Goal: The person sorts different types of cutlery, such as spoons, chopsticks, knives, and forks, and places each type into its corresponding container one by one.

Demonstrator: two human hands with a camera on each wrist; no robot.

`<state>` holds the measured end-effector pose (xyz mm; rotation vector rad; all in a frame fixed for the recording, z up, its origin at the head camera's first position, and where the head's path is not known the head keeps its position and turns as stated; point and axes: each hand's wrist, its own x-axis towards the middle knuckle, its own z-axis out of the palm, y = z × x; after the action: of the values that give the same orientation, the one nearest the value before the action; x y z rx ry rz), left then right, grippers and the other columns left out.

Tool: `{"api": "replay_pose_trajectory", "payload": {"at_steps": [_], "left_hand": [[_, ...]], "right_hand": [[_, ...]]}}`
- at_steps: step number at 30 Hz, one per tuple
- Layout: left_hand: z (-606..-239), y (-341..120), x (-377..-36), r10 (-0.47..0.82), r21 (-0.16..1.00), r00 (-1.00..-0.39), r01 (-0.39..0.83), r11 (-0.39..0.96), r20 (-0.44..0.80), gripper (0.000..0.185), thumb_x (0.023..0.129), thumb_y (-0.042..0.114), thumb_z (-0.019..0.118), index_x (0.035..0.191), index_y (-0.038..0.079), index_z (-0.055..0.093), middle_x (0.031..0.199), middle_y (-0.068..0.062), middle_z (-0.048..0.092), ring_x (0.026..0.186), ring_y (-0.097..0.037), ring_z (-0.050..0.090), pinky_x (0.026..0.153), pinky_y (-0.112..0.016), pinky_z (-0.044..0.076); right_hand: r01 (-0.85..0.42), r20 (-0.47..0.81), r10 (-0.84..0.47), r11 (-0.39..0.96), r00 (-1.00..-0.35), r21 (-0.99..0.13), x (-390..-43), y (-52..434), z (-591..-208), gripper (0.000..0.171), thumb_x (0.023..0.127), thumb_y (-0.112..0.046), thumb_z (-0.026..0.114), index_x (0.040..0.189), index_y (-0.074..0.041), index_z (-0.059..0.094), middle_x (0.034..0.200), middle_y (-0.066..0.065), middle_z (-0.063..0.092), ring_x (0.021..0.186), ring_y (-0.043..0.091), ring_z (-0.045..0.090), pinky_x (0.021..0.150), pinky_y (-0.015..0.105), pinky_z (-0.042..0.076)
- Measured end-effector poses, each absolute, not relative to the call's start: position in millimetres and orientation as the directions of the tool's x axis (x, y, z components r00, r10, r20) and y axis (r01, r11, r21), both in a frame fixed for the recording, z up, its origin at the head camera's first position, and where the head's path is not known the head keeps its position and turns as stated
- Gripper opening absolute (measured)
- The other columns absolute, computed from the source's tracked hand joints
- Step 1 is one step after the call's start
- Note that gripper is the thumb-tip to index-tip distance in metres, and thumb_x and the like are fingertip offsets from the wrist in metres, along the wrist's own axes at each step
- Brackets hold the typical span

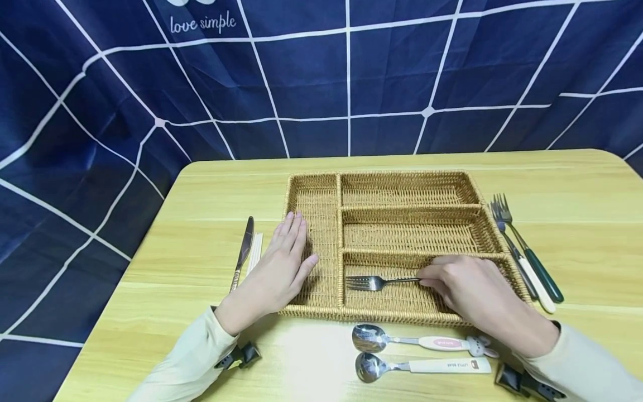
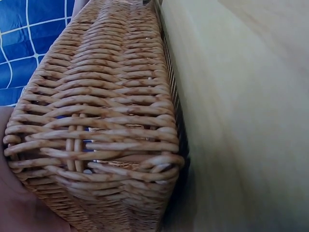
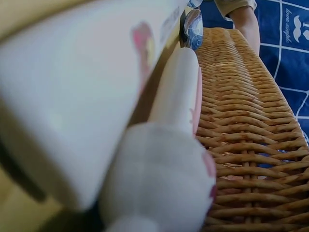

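Note:
A woven wicker tray (image 1: 321,312) with several compartments stands on the table. My right hand (image 1: 474,287) pinches the handle end of a dark metal fork (image 1: 370,283), which lies lengthwise in or just over the front right compartment, tines to the left. Fingers extended, my left hand (image 1: 281,273) rests over the tray's left rim and reaches into the long left compartment. In the left wrist view the tray's woven corner (image 2: 111,145) fills the middle, with part of that hand at the left edge. Neither the fork nor the right hand shows in the right wrist view.
Two spoons, one rabbit-ended (image 1: 442,343) and one white-handled (image 1: 447,365), lie before the tray. Right of it are a green-handled fork (image 1: 542,276), a white-handled fork (image 1: 537,285) and another dark handle. A knife (image 1: 244,248) and pale chopsticks (image 1: 255,251) lie left.

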<state>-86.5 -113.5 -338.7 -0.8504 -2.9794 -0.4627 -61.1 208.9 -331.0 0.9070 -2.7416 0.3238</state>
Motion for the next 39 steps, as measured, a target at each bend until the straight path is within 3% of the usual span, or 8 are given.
{"api": "replay_pose_trajectory", "payload": {"at_steps": [11,22,32,39], "left_hand": [[-338.0,-113.4,-86.9,0.512,0.286,-0.854,0.514,0.809,0.09,0.064,0.105,0.034,0.031,0.148,-0.011,0.016,0.157,-0.028,0.01,0.147,-0.038,0.003,0.121,-0.048,0.008],[-339.1,-113.5,-87.4,0.517,0.287,-0.85,0.522,0.803,0.101,0.065,0.105,0.034,0.032,0.148,-0.012,0.016,0.156,-0.028,0.011,0.147,-0.038,0.004,0.121,-0.047,0.008],[-339.2,-113.4,-87.5,0.511,0.281,-0.854,0.517,0.809,0.099,0.065,0.104,0.034,0.035,0.148,-0.012,0.018,0.156,-0.029,0.012,0.147,-0.039,0.004,0.121,-0.049,0.009],[-339.0,-113.3,-87.4,0.51,0.28,-0.855,0.515,0.811,0.096,0.065,0.104,0.034,0.035,0.147,-0.012,0.018,0.156,-0.028,0.012,0.147,-0.038,0.004,0.12,-0.049,0.009]], "right_hand": [[-0.58,0.241,-0.537,0.796,-0.809,-0.175,-61.9,204.5,-331.7,0.011,0.073,-0.017,0.081,0.082,-0.022,0.077,0.079,-0.008,0.072,0.061,0.012,0.065,0.045,0.024,0.05],[-0.526,0.124,-0.511,0.818,-0.85,-0.234,-62.8,205.7,-327.4,0.021,0.07,-0.009,0.082,0.081,-0.026,0.077,0.082,-0.009,0.073,0.066,0.011,0.067,0.05,0.029,0.055],[-0.502,0.101,-0.493,0.833,-0.864,-0.232,-63.3,205.2,-326.0,0.029,0.07,-0.002,0.079,0.08,-0.029,0.076,0.082,-0.01,0.073,0.064,0.011,0.065,0.043,0.024,0.046],[-0.516,0.078,-0.511,0.833,-0.856,-0.201,-63.7,202.5,-326.1,0.042,0.075,0.005,0.068,0.06,-0.033,0.057,0.063,-0.021,0.057,0.051,-0.001,0.043,0.039,0.02,0.035]]}}
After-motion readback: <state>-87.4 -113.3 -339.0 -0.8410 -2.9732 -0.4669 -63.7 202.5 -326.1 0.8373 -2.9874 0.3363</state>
